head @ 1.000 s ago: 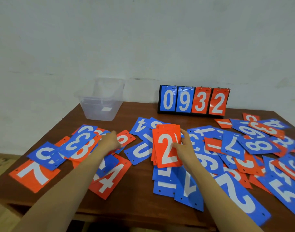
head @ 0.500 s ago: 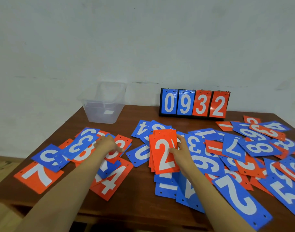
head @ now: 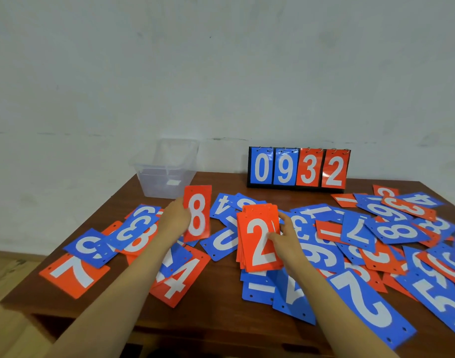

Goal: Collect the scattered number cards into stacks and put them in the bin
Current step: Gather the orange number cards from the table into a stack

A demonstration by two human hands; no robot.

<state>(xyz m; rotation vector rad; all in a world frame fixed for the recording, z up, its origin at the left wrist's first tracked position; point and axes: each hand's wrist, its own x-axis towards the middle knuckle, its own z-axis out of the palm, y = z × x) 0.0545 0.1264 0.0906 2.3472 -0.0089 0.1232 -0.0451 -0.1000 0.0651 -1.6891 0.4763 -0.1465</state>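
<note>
Many red and blue number cards lie scattered over the brown table. My left hand holds a red 8 card upright above the left pile. My right hand grips a stack of red cards with a 2 on top, held just above the table's middle. The clear plastic bin stands at the table's far left, behind the red 8 card, with only a small white label visible inside.
A black flip scoreboard reading 0932 stands at the back against the white wall. Loose cards cover the right half of the table thickly, reaching its right edge. A red 7 card lies near the front left corner.
My left hand has picked the red 8 card off the left pile and raised it upright, moving right toward the stack. The right hand has kept the red stack nearly still.
</note>
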